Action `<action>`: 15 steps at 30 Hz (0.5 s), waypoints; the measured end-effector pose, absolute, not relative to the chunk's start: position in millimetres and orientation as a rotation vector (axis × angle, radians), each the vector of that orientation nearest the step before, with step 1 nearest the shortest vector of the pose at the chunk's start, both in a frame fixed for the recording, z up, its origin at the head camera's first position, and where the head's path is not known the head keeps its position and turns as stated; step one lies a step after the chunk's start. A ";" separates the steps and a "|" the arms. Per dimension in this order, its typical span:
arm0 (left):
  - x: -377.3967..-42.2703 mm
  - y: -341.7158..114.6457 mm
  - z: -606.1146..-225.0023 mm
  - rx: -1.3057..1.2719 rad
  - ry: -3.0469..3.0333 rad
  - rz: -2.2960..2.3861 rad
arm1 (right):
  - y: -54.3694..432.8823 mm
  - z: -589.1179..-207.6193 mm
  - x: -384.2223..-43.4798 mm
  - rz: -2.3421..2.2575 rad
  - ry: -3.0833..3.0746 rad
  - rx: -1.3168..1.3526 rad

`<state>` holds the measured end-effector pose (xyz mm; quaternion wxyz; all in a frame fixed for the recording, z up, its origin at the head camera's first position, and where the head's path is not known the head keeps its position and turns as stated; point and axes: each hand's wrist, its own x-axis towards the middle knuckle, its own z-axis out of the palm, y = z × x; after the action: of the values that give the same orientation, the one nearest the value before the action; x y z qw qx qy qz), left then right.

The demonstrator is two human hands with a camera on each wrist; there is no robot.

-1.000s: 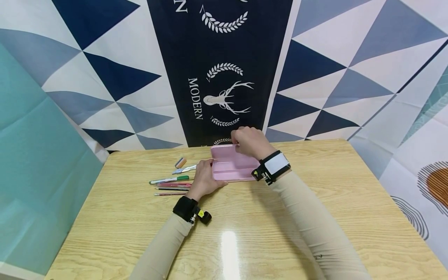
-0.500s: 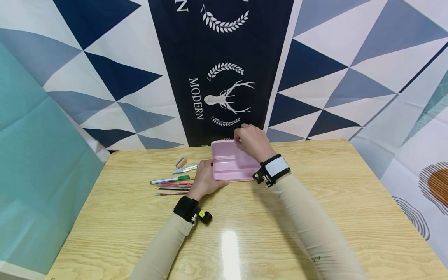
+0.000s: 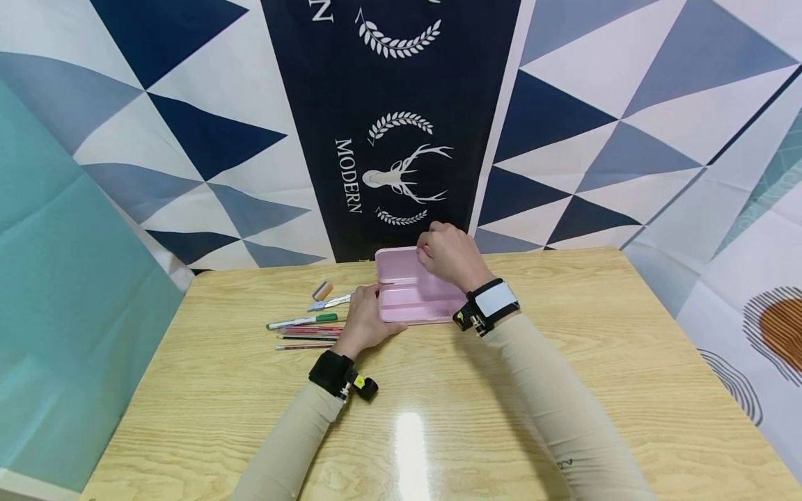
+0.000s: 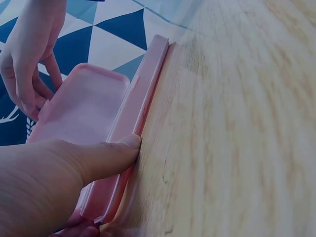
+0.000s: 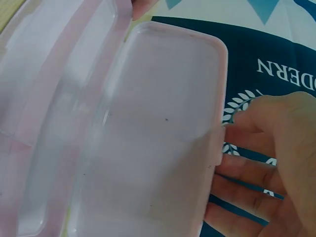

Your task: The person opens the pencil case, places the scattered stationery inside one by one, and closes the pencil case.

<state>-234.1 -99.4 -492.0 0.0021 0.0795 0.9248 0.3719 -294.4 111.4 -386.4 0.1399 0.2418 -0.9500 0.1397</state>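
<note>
Head view: pink case [image 3: 410, 311] near the middle of the wooden table's [image 3: 489, 431] far edge, folded out, with hinged lid [image 3: 396, 266] raised on its 12 o'clock side and a lengthwise divider across the tray. At the case's 9 o'clock end, left hand [image 3: 366, 321], gripping that end, thumb laid along the 6 o'clock wall in the left wrist view. At 1 o'clock, right hand [image 3: 452, 254], fingers loosely bent and spread, fingertips against the lid's outer edge beside a small tab [image 5: 219, 144] in the right wrist view; a few dark specks on the lid's inner face there. Out towards 9 o'clock from the case, just beyond the left hand: orange-and-blue eraser [image 3: 322, 290] highest, then a slim pale-blue tool [image 3: 330, 303] partly behind the hand, too small to name. Below these, at about 8 to 9 o'clock, a green-capped marker [image 3: 302, 321] and a close bundle of pencils [image 3: 307, 334], with one more pencil [image 3: 305, 346] lying nearest 6 o'clock. Black straps with small cameras on both wrists, pale sleeves reaching in from 7 and 5 o'clock. At 12 o'clock, behind the table, patterned cloth [image 3: 395, 90] with a white deer head and lettering.
</note>
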 end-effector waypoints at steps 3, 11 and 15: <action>-234.2 -99.6 -491.8 0.246 2.898 1.174 | 111.9 -391.1 -294.7 0.390 -2.724 0.695; -234.5 -99.8 -490.6 0.260 2.899 1.177 | 113.6 -401.5 -297.4 0.406 -2.693 0.688; -233.8 -100.0 -490.5 0.246 2.895 1.177 | 113.4 -404.1 -299.3 0.418 -2.698 0.689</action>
<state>-233.8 -100.0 -490.5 0.0035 0.0785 0.9235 0.3755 -299.3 113.4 -404.1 0.1621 0.2414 -0.9455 0.1463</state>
